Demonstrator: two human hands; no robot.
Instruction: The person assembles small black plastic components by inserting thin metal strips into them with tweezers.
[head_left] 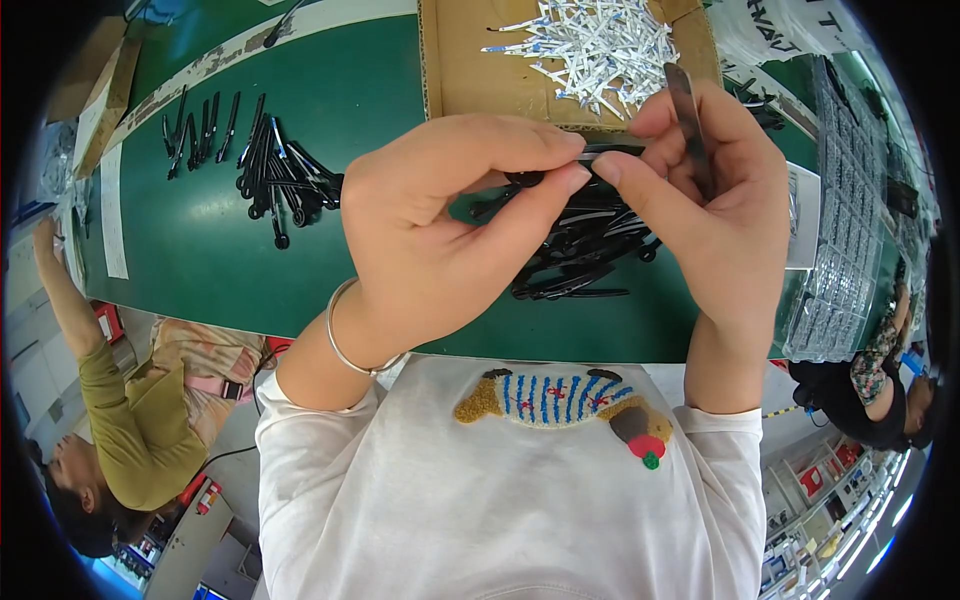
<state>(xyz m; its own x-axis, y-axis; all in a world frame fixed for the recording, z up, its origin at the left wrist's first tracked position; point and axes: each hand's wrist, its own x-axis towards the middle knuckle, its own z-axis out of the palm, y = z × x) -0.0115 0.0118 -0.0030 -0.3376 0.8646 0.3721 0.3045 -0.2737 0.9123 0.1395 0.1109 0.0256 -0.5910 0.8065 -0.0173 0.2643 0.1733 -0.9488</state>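
Observation:
Between my two hands, above the green table, is a slim black plastic part (612,149) with a rounded end. My left hand (425,225) is closed, pinching it between thumb and forefinger. Close beside it, my right hand (725,190) is closed too, its thumb and forefinger at the part's other end. A flat metal tool like tweezers (687,115) is tucked in the right hand's fingers, its tips hidden. Beneath the hands lies a pile of similar black parts (580,250), partly covered by them.
An open cardboard box (432,70) holding many white paper strips (610,45) stands beyond my hands. More black parts (285,175) lie heaped at left, several in a row. Clear plastic trays (835,220) are stacked at right. People sit on both sides, one arm (65,290) reaching at left.

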